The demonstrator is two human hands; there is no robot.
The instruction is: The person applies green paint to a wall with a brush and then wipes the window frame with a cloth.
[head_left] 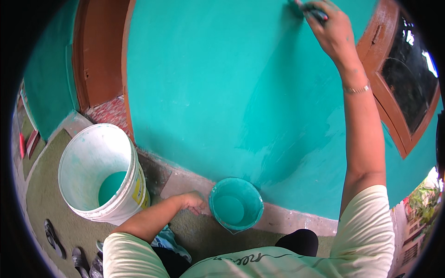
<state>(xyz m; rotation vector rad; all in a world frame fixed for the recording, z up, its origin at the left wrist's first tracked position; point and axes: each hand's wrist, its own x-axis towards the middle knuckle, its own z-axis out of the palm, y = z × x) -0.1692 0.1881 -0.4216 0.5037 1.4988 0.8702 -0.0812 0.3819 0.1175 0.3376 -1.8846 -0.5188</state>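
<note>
Gripping what looks like a brush (314, 11), the right hand (331, 30) is reaching up the far wall (232, 83); the left hand (193, 202) is holding the small tub (235, 204) near.

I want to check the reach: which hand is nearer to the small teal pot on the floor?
Left. The left hand rests just beside the small teal pot, at its rim. The right hand is raised far above it, holding a brush against the teal wall.
</note>
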